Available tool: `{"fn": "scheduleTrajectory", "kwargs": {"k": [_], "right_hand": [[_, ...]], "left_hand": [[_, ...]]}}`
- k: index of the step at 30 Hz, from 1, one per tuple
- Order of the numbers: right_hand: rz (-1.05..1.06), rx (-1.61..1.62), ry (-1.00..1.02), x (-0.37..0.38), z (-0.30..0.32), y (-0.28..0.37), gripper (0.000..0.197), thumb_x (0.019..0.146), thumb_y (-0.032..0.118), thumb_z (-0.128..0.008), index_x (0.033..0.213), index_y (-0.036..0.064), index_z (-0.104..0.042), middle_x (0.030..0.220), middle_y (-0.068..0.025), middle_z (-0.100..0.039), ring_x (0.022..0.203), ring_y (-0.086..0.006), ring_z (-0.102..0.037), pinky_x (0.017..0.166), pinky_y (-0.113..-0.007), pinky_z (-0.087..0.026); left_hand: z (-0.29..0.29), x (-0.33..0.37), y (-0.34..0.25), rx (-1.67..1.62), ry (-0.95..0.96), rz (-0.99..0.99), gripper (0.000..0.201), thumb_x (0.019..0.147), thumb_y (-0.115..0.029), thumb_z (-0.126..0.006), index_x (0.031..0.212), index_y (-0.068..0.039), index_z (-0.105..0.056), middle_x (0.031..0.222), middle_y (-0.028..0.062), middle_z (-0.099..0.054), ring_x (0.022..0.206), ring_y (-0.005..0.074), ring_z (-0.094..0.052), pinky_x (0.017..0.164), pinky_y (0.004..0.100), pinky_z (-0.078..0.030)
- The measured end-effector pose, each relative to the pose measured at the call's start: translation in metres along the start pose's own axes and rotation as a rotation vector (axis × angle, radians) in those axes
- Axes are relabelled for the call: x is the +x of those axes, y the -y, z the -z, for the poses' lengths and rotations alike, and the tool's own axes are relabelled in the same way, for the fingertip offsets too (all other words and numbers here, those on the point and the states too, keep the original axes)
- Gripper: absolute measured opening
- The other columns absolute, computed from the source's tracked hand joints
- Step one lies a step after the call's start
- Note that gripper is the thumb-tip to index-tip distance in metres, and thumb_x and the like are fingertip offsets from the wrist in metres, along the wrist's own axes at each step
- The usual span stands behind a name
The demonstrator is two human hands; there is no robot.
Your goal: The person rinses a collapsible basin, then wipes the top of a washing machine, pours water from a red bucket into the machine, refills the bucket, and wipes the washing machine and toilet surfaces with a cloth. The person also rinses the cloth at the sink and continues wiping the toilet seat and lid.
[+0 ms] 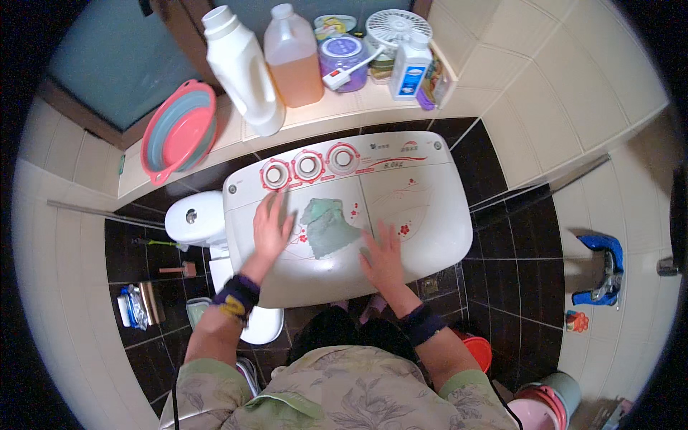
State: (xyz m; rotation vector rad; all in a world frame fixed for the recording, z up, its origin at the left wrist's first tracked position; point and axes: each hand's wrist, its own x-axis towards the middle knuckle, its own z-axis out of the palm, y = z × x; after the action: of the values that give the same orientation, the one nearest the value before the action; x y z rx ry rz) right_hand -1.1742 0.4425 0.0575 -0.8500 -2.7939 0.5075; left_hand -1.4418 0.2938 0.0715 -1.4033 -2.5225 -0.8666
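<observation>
A pale green cloth (pixel 333 235) lies on the white lid of a twin-tub washing machine (pixel 430 215), its upper part folded over and its edges uneven. To the left of the cloth is my left hand (pixel 271 228), open, with its fingers stretched toward the round control knobs (pixel 308 165). My right hand (pixel 385 256) is open too, fingers spread over the lid. Its thumb-side fingertips are by the cloth's right corner; whether they touch it I cannot tell. Neither hand grips anything. Both wrists wear dark bands.
On the ledge behind stand a red-and-grey folding basin (pixel 179 136), a white jug (pixel 244 72), a jug of orange liquid (pixel 294 61), a purple-lidded tub (pixel 342 61) and a small fan (pixel 398 29). A toilet (pixel 193 218) is at left; buckets (pixel 537 412) stand at lower right.
</observation>
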Motion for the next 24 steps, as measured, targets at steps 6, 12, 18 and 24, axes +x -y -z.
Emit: {"fn": "scheduleTrajectory", "kwargs": {"k": [6,12,18,24], "right_hand": [[0.358,0.141,0.000,0.065,-0.023,0.058,0.064,0.089,0.037,-0.066,0.147,0.0157,-0.047,0.158,-0.0156,-0.032,0.146,-0.0375,-0.029,0.116,-0.059,-0.027],[0.309,-0.097,0.008,0.108,-0.062,0.092,0.073,0.095,0.047,-0.055,0.153,0.0082,-0.035,0.159,-0.0188,-0.029,0.149,-0.0385,-0.022,0.119,-0.061,-0.016],[0.679,0.042,0.247,0.134,-0.116,0.197,0.078,0.094,0.043,-0.057,0.155,0.0050,-0.028,0.161,-0.0190,-0.027,0.150,-0.0362,-0.021,0.120,-0.059,-0.015],[0.660,-0.145,0.147,0.190,-0.114,0.209,0.079,0.092,0.040,-0.060,0.154,0.0015,-0.029,0.160,-0.0186,-0.029,0.150,-0.0356,-0.022,0.121,-0.058,-0.015]], "left_hand": [[0.030,-0.139,0.032,0.174,-0.112,0.316,0.068,0.091,-0.023,-0.065,0.148,0.002,-0.038,0.147,0.0291,-0.036,0.135,0.0460,-0.036,0.113,0.0558,-0.026],[0.010,-0.159,0.057,0.233,-0.146,0.535,0.071,0.094,-0.027,-0.061,0.151,0.003,-0.031,0.144,0.0346,-0.040,0.125,0.0502,-0.047,0.103,0.0527,-0.041],[0.016,-0.158,0.057,0.153,-0.157,0.577,0.072,0.091,-0.026,-0.063,0.151,0.001,-0.032,0.144,0.0353,-0.039,0.120,0.0492,-0.050,0.100,0.0513,-0.044],[0.017,-0.158,0.061,0.143,-0.148,0.595,0.073,0.087,-0.021,-0.061,0.151,0.000,-0.034,0.145,0.0341,-0.039,0.121,0.0490,-0.050,0.100,0.0522,-0.044]]}}
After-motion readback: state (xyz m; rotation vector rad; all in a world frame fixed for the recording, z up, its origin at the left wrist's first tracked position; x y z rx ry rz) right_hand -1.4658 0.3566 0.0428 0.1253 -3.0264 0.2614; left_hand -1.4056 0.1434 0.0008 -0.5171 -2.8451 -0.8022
